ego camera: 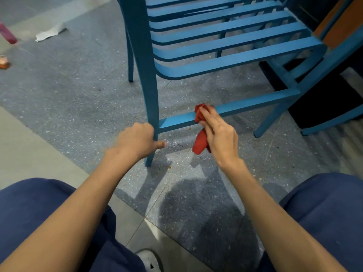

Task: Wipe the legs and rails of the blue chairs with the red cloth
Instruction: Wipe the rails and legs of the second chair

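The red cloth [200, 130] is bunched over the low side rail [231, 111] of the blue chair [225, 44], part of it draped on top of the rail and a tail hanging below it toward the floor. The right hand [220, 134] holds the cloth against the rail, thumb and fingers pinching the fabric, the fingers lying along the bar. Just to the left, the left hand [137, 139] grips the chair's near leg [149, 75] where the rail joins it, fingers curled round the leg and the thumb sticking out to the right. The chair stands on a speckled grey terrazzo floor [78, 91]. A crumpled white paper [50, 33] lies on the floor well to the left. The person's knees in dark blue trousers [35, 209] frame the bottom of the view.
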`<state>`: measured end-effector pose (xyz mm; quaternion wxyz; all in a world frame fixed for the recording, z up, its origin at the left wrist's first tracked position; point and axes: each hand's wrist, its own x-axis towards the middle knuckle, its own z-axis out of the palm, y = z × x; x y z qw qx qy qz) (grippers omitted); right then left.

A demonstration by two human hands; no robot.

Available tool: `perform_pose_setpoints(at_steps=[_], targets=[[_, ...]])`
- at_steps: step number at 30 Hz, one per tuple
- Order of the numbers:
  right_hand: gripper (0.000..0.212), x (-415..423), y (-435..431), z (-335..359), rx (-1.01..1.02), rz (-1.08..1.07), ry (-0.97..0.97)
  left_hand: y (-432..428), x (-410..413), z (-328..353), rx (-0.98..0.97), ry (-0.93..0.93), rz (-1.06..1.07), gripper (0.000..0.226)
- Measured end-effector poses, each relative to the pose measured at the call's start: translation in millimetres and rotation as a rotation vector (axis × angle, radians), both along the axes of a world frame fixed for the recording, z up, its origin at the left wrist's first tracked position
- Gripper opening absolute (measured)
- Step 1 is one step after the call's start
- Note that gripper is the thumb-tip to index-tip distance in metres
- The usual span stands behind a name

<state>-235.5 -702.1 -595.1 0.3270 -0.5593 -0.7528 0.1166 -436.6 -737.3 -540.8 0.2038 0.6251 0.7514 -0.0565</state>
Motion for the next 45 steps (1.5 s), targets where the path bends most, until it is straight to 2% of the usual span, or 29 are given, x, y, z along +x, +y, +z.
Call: perform_pose_setpoints(at_steps=[2,5,8,10,13,14,20,22,25,27,32,36,39,42,45], targets=[[0.043,-17.2,-10.5,-2.6,-0.044,0.093,0.015,1.8,16.0,7.8,0.073,-0.013,-0.039,0.045],[0.054,-26.8,-15.3,-12.1,-0.063,0.264,-0.012,0.9,40.9,18.7,0.295,-0.062,-0.101,0.029],[0.059,-11.5,-7.2,-17.7,0.033,0.294,-0.063,3.1,52.0,16.6,0.473,-0.099,-0.153,0.014],[0.059,6.4,1.8,-18.8,0.082,0.246,-0.096,9.7,53.0,9.3,0.526,-0.156,-0.181,0.022],[0.051,34.7,17.2,-15.8,0.118,0.097,-0.061,22.6,57.5,-7.5,0.542,-0.144,-0.286,0.053],[0.047,40.4,20.6,-15.1,0.124,0.053,-0.035,25.6,59.0,-13.0,0.545,-0.135,-0.304,0.057],[0.044,32.9,21.1,-11.9,-0.020,-0.293,0.390,37.9,72.5,-27.2,0.617,-0.210,-0.246,0.040],[0.045,13.3,12.1,-13.0,0.011,-0.310,0.431,37.9,74.8,-28.3,0.648,-0.224,-0.233,0.041],[0.047,-5.6,-5.0,-21.1,0.048,-0.081,0.357,35.3,80.0,-26.4,0.694,-0.277,-0.200,0.037],[0.047,-2.6,-6.3,-25.6,0.077,-0.003,0.332,33.9,81.2,-25.7,0.709,-0.299,-0.195,0.036],[0.059,42.4,18.8,-14.1,-0.006,-0.131,0.358,36.3,81.0,-31.7,0.693,-0.231,-0.177,0.039],[0.048,92.6,51.4,6.1,-0.048,-0.349,0.456,33.9,80.8,-31.6,0.729,-0.236,-0.197,0.036],[0.043,112.6,67.6,9.4,-0.022,-0.432,0.409,33.3,81.3,-31.1,0.747,-0.232,-0.200,0.035],[0.045,105.9,60.3,9.3,-0.043,-0.384,0.263,32.5,84.4,-29.8,0.749,-0.229,-0.189,0.034],[0.051,92.0,46.3,8.5,-0.044,-0.178,0.084,33.1,82.5,-29.0,0.746,-0.224,-0.172,0.035]])
